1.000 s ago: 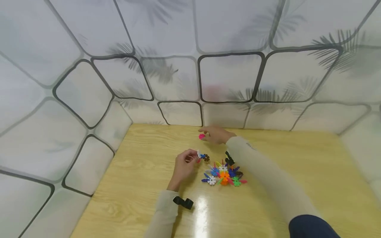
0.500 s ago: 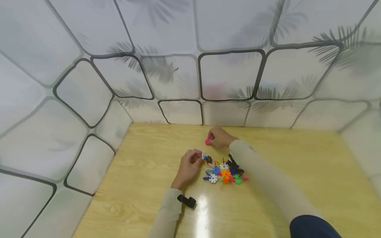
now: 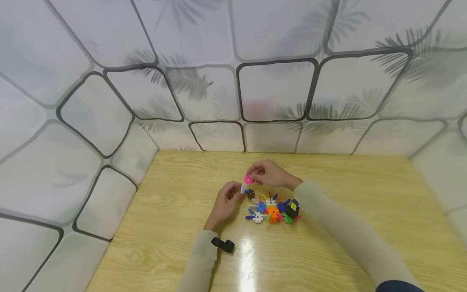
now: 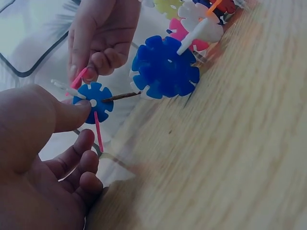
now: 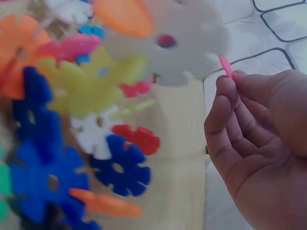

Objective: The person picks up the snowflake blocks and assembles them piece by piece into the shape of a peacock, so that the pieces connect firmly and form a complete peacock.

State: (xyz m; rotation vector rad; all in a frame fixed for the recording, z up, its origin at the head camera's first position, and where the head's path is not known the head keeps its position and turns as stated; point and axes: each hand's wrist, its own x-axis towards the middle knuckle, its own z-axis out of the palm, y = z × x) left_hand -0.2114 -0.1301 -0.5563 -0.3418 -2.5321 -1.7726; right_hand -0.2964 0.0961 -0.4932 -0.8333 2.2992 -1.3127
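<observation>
My left hand [image 3: 225, 205] pinches a small joined group of notched plastic discs. In the left wrist view my thumb presses a blue disc [image 4: 98, 106] with pink, white and brown discs slotted edge-on around it. The white disc [image 3: 242, 188] and brown disc [image 3: 250, 194] of this group show in the head view. My right hand [image 3: 270, 173] pinches a bright pink notched disc [image 3: 248, 179] between thumb and finger, right at the group's far side. The right wrist view has this pink disc [image 5: 225, 66] edge-on at the fingertips.
A larger cluster of joined discs [image 3: 273, 211] in orange, white, blue, green and other colours sits on the wooden table [image 3: 175, 251], just right of the left hand. A patterned wall [image 3: 270, 138] rises along the table's far edge.
The right hand has closed its fingertips on the pink disc and brought it nearer, up to the group in the left hand. The left hand stays about where it was.
</observation>
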